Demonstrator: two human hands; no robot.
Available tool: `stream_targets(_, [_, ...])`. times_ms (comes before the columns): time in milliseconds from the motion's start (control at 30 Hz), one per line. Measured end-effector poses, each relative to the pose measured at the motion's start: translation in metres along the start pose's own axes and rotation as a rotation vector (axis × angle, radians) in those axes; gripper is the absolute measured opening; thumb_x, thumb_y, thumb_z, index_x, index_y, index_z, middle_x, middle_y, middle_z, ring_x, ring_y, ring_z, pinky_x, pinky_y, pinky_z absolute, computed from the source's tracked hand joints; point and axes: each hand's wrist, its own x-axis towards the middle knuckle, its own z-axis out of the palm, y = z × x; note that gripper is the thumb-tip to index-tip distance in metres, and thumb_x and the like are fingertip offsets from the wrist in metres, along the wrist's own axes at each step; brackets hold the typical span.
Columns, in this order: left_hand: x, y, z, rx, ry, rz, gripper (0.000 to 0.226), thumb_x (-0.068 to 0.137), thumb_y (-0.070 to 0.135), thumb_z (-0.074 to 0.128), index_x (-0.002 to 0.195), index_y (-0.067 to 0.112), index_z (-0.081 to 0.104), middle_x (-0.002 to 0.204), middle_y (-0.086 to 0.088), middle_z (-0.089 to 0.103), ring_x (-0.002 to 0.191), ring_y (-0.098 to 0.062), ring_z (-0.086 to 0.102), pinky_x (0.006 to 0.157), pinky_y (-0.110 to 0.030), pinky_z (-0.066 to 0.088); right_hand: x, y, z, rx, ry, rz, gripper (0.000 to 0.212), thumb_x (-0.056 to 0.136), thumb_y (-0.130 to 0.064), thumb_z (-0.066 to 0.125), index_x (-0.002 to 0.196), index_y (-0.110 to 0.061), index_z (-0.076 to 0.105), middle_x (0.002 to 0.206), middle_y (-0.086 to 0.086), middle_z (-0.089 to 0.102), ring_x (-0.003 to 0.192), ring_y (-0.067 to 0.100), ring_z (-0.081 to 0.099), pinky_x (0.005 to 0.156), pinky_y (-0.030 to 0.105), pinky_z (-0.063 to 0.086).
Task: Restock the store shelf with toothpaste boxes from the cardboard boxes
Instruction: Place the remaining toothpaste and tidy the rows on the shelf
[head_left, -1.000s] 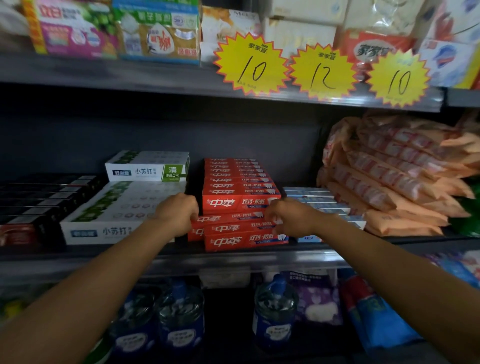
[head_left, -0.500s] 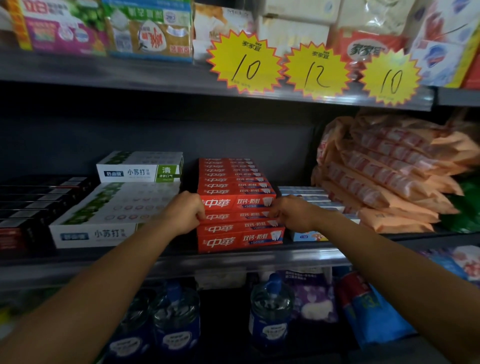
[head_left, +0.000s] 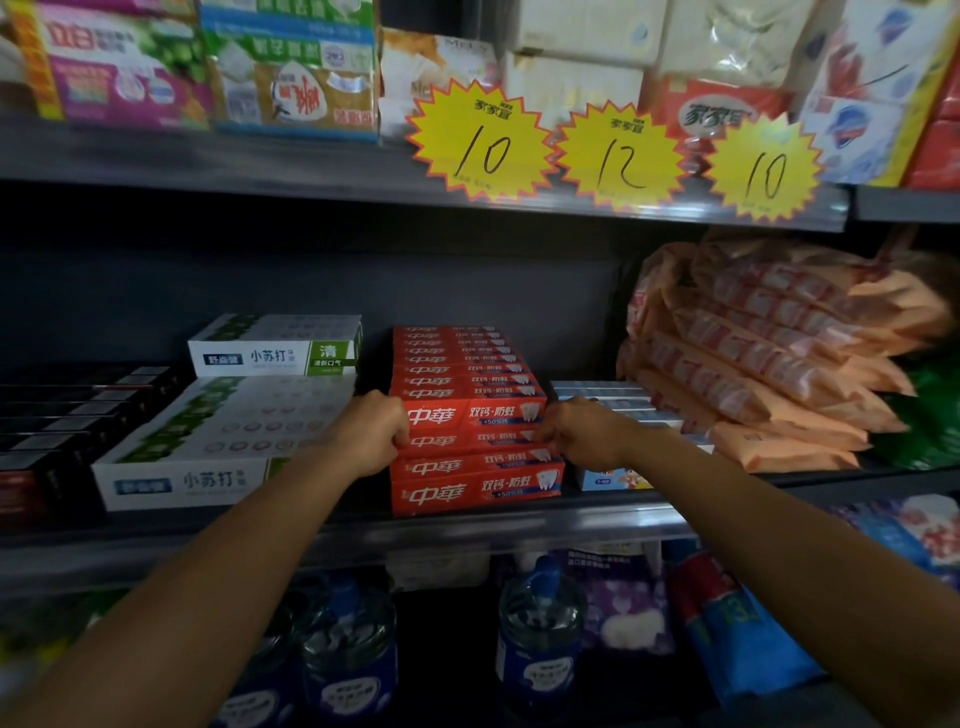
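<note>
A stack of red toothpaste boxes (head_left: 475, 467) fills the middle of the shelf (head_left: 467, 525), with more red boxes rowed behind it. My left hand (head_left: 371, 434) grips the left end of the stack's upper front boxes, fingers curled round their ends. My right hand (head_left: 584, 434) grips the right end of the same boxes. The front boxes sit squarely one on another, flush with the shelf's front edge. No cardboard box is in view.
White-and-green toothpaste boxes (head_left: 208, 467) lie left of the red stack, black boxes (head_left: 62, 426) farther left. Pale blue boxes (head_left: 613, 475) and orange packets (head_left: 769, 374) lie to the right. Yellow price tags (head_left: 480, 143) hang from the upper shelf. Water bottles (head_left: 540, 634) stand below.
The skewed front red boxes have been squared into a neat stack between both hands. Both hands stayed at the stack's ends, shifting slightly inward.
</note>
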Motion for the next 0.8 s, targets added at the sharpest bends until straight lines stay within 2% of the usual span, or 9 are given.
stream_targets(133, [-0.009, 0.003, -0.009, -0.078, 0.029, 0.068, 0.013, 0.088, 0.017, 0.065, 0.098, 0.016, 0.074, 0.104, 0.003, 0.070, 0.093, -0.009, 0.064, 0.086, -0.029, 0.054, -0.012, -0.002, -0.006, -0.016, 0.081, -0.068, 0.024, 0.089, -0.025, 0.065, 0.111, -0.016, 0.068, 0.116, -0.007, 0.059, 0.094, 0.004, 0.050, 0.086, 0.022, 0.044])
stream_targets(233, [-0.017, 0.006, -0.015, -0.121, -0.054, 0.126, 0.020, 0.081, 0.025, 0.074, 0.100, 0.019, 0.074, 0.102, 0.008, 0.070, 0.092, -0.006, 0.064, 0.086, -0.031, 0.055, -0.016, -0.002, -0.001, -0.017, 0.045, -0.105, 0.026, 0.085, -0.028, 0.070, 0.110, -0.018, 0.069, 0.116, -0.007, 0.060, 0.097, 0.003, 0.050, 0.089, 0.022, 0.043])
stream_targets(300, [-0.021, 0.006, -0.016, -0.068, -0.124, 0.144, 0.026, 0.076, 0.028, 0.078, 0.100, 0.020, 0.074, 0.102, 0.009, 0.070, 0.092, -0.005, 0.063, 0.086, -0.031, 0.055, -0.015, -0.003, 0.005, -0.053, 0.040, -0.088, 0.024, 0.084, -0.029, 0.071, 0.106, -0.019, 0.069, 0.114, -0.004, 0.061, 0.100, 0.011, 0.056, 0.090, 0.031, 0.047])
stream_targets(367, [-0.025, 0.005, -0.014, 0.010, -0.151, 0.153, 0.028, 0.075, 0.027, 0.079, 0.102, 0.020, 0.074, 0.105, 0.008, 0.069, 0.096, -0.007, 0.062, 0.088, -0.031, 0.054, -0.014, -0.004, 0.009, -0.102, 0.060, -0.058, 0.022, 0.085, -0.027, 0.069, 0.104, -0.017, 0.069, 0.114, 0.000, 0.061, 0.104, 0.018, 0.057, 0.090, 0.033, 0.048])
stream_targets(567, [-0.024, -0.001, -0.008, 0.072, -0.123, 0.142, 0.026, 0.078, 0.023, 0.077, 0.104, 0.020, 0.072, 0.108, 0.006, 0.068, 0.098, -0.009, 0.063, 0.089, -0.031, 0.054, -0.017, -0.012, 0.013, -0.154, 0.121, -0.028, 0.024, 0.088, -0.026, 0.065, 0.110, -0.017, 0.066, 0.119, -0.001, 0.060, 0.105, 0.017, 0.056, 0.087, 0.033, 0.048])
stream_targets(800, [-0.022, -0.006, -0.002, 0.063, -0.088, 0.136, 0.028, 0.079, 0.023, 0.076, 0.106, 0.021, 0.072, 0.110, 0.007, 0.068, 0.100, -0.008, 0.062, 0.091, -0.032, 0.052, -0.015, -0.008, 0.016, -0.101, 0.130, 0.004, 0.031, 0.089, -0.027, 0.065, 0.119, -0.019, 0.065, 0.124, 0.000, 0.061, 0.109, 0.019, 0.057, 0.093, 0.036, 0.048])
